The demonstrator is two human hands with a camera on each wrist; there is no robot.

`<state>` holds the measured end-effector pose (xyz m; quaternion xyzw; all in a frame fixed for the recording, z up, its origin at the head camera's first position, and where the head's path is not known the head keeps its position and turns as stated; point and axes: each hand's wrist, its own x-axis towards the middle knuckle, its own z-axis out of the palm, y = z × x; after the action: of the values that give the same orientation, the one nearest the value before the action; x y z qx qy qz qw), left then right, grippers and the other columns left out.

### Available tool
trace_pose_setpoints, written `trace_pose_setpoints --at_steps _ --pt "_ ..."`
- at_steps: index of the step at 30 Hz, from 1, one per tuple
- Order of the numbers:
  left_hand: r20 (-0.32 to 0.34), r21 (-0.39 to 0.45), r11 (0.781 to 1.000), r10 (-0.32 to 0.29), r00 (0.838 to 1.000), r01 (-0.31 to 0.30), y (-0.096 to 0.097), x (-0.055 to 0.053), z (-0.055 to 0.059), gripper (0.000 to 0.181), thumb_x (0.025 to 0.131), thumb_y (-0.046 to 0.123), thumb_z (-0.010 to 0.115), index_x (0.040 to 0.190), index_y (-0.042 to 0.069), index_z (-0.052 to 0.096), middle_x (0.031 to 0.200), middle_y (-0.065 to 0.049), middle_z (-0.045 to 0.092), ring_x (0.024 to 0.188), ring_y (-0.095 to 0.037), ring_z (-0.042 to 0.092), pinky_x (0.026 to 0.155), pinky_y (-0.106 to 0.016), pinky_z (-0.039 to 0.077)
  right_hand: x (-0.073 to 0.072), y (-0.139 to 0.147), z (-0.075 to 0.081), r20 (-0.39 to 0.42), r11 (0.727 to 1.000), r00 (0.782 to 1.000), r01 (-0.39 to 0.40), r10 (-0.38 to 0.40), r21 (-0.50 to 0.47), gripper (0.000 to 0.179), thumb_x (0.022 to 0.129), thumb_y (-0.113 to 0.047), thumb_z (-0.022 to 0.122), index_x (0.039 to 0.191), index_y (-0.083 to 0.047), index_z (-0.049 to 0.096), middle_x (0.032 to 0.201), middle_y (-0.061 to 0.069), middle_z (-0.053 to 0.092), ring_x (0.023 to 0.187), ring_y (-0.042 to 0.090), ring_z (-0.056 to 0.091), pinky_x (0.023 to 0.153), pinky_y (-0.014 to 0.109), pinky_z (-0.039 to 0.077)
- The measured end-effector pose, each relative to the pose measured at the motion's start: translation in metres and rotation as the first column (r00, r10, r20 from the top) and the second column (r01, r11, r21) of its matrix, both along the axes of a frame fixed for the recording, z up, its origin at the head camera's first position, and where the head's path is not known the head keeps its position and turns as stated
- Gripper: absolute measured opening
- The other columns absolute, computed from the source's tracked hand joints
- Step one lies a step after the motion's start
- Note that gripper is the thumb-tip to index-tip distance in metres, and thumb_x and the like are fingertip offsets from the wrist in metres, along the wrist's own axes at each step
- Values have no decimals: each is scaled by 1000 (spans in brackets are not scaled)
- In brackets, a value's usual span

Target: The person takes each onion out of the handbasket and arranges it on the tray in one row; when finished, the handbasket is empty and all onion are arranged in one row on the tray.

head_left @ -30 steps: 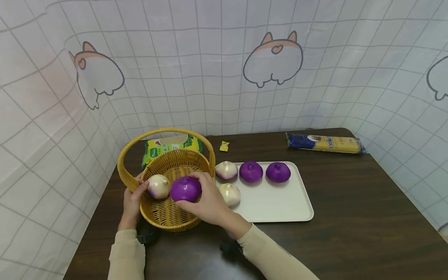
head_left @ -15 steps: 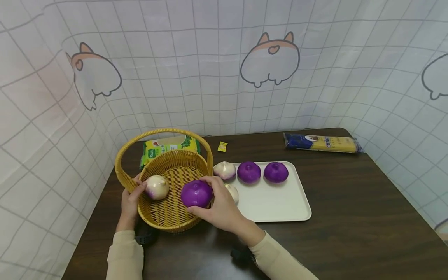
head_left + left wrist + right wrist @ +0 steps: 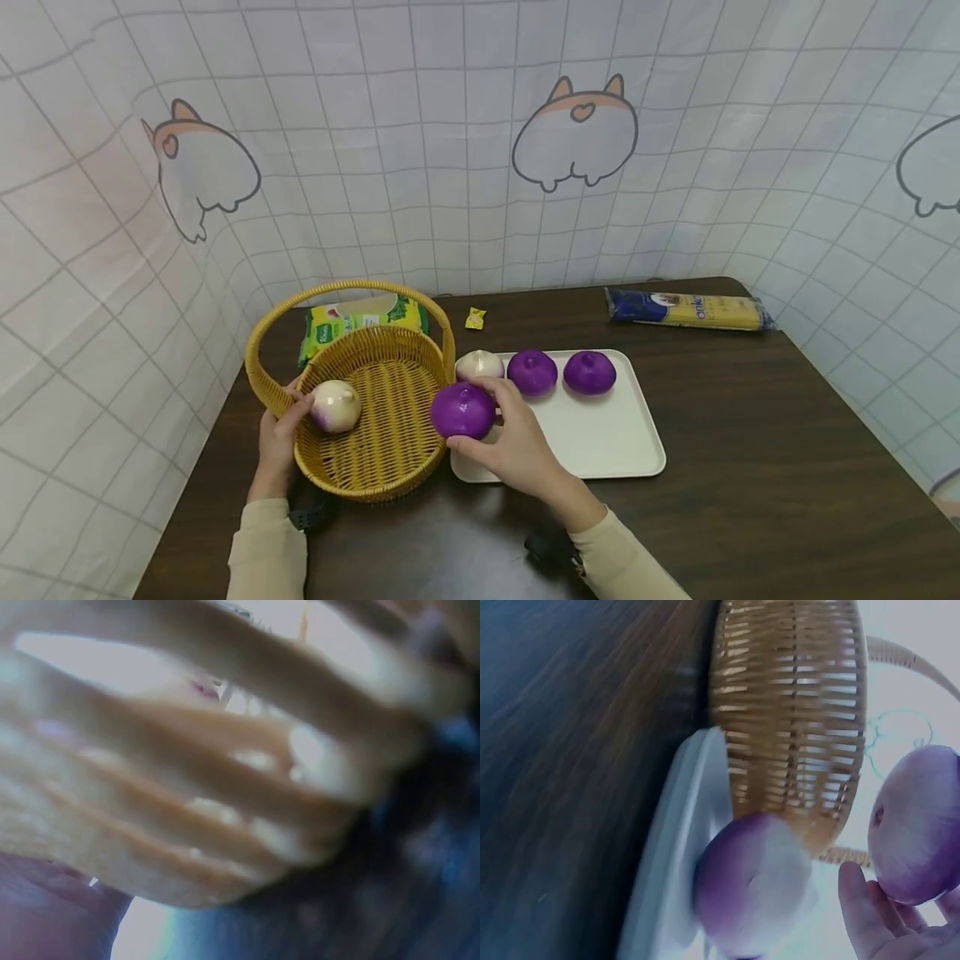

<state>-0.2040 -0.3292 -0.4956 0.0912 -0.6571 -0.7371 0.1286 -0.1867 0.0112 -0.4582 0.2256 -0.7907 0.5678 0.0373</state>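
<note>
A purple onion [image 3: 462,410] is held by its right side in my right hand [image 3: 521,446], thumb below and fingers above. It overlaps the left edge of the white tray [image 3: 607,450], and in the right wrist view it hangs well above the tray. My left hand [image 3: 277,442] grips the left rim of a wicker basket [image 3: 390,490] near the handle's base. Inside the basket, by that hand, lies a white onion with a purple tinge [image 3: 337,406]. In the right wrist view, a white-and-purple onion [image 3: 754,889] rests on the tray beside the basket. The left wrist view is blurred.
A whitish onion [image 3: 480,364] and two purple ones, a middle onion [image 3: 532,372] and a right onion [image 3: 590,372], line the tray's back. Behind the basket lies a green-and-yellow packet [image 3: 322,329]. A small yellow wrapper [image 3: 476,318] and a spaghetti pack [image 3: 690,309] lie farther back.
My right hand has carried the purple onion rightward, from over the basket's inside to over the tray's left edge. My left hand keeps its grip on the basket.
</note>
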Motion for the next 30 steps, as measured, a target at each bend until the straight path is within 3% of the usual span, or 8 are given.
trace_pose_setpoints --at_steps 16,19,26,30 --pt "-10 -15 1000 -12 1000 12 -2 0 -3 17 98 16 57 96 3 47 153 -18 34 142 -32 30 117 -46 21 -14 29 -26 1 985 985 171 -171 -17 72 75 -23 85 137 -9 49 131 8 53 111 22 55 86 38 52" --pt "-12 -13 1000 -16 1000 16 -2 1 -3 18 98 17 57 96 3 46 153 -18 33 142 -33 30 117 -47 21 -13 32 -24 20 982 983 183 -182 -35 71 76 -17 84 137 -6 49 130 13 53 109 26 56 86 42 52" --pt "-18 -7 1000 -1 1000 1 -3 -1 -3 18 97 17 58 96 4 47 152 -18 36 142 -31 32 116 -44 23 1 39 7 36 978 979 202 -200 -44 65 80 -8 78 136 5 46 129 23 53 106 33 57 84 39 52" --pt "-13 3 1000 -1 1000 1 -2 -1 -4 16 97 16 59 95 4 48 151 -18 37 140 -31 34 116 -45 25 -11 50 -11 -4 970 970 242 -242 -6 70 79 -16 81 138 -1 47 131 19 52 111 31 55 85 42 51"
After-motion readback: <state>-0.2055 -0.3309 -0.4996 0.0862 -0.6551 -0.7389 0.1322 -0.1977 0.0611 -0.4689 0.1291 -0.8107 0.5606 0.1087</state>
